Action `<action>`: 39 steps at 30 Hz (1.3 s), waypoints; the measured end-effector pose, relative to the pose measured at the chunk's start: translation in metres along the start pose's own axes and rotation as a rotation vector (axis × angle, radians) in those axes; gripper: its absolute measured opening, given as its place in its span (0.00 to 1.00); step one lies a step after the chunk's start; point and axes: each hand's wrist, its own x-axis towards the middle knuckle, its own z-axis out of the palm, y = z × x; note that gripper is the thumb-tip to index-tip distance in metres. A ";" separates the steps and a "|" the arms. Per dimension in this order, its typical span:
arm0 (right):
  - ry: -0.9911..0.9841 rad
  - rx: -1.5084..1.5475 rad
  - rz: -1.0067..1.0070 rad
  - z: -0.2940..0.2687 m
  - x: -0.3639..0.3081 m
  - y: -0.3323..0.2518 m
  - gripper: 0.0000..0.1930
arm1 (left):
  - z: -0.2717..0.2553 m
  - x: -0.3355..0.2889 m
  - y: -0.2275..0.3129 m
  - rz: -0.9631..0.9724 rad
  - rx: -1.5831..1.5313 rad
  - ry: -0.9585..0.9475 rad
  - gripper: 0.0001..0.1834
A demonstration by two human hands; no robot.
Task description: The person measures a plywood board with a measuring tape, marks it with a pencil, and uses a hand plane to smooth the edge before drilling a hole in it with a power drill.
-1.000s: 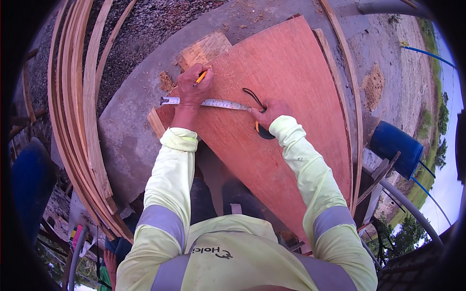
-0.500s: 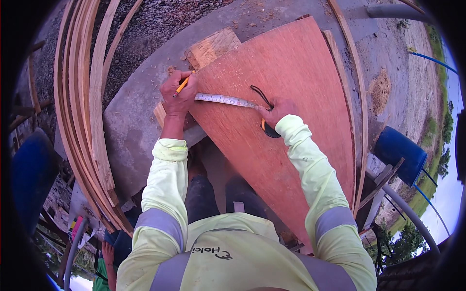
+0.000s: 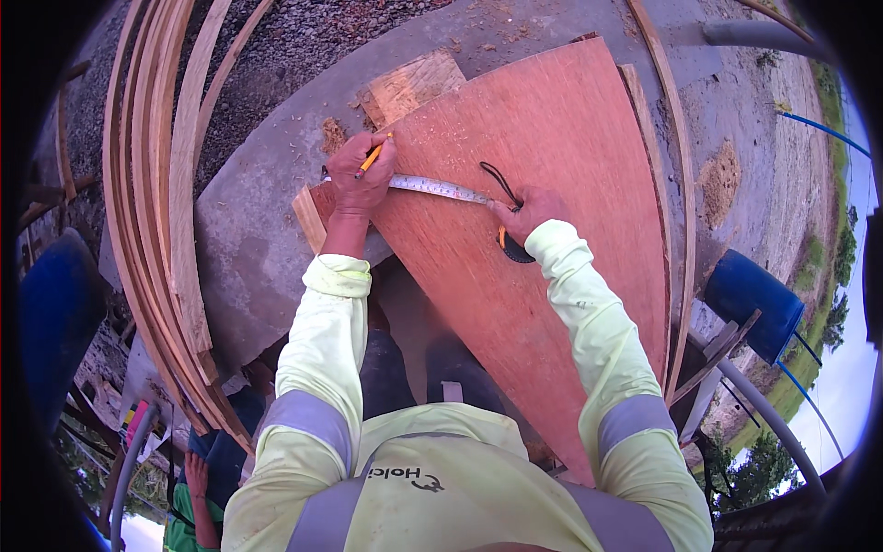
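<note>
Well, at far left I see long, pale-brown wooden strips [image 3: 182, 202] lying side by side. Next, the left hand [image 3: 363, 179] grips a slim yellow pencil [image 3: 370, 161] at the narrow end of a flat, reddish plywood panel [image 3: 515, 304]. From under that hand, a thin white measuring blade [image 3: 437, 188] crosses the panel to the right hand [image 3: 532, 213], which holds the partly hidden black-and-orange tape measure [image 3: 518, 251]. Farther right: a blue plastic drum [image 3: 754, 299].
</note>
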 end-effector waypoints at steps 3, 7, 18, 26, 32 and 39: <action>0.008 -0.002 -0.005 -0.001 -0.001 -0.001 0.25 | 0.001 0.000 0.001 -0.005 -0.004 -0.014 0.03; 0.006 -0.013 0.018 -0.002 -0.001 -0.002 0.25 | 0.000 0.003 0.003 -0.036 0.007 -0.027 0.03; 0.017 0.028 0.014 0.004 0.000 0.002 0.27 | -0.046 -0.008 -0.009 -0.014 0.079 0.088 0.04; 0.013 -0.023 0.021 0.002 0.000 0.000 0.29 | -0.036 -0.018 -0.016 -0.006 0.075 0.041 0.03; 0.021 -0.032 0.016 0.001 -0.001 -0.002 0.29 | -0.032 -0.016 -0.016 0.006 0.071 0.060 0.03; 0.027 -0.017 -0.003 0.003 0.001 0.000 0.29 | -0.034 -0.013 -0.011 -0.034 0.031 0.066 0.03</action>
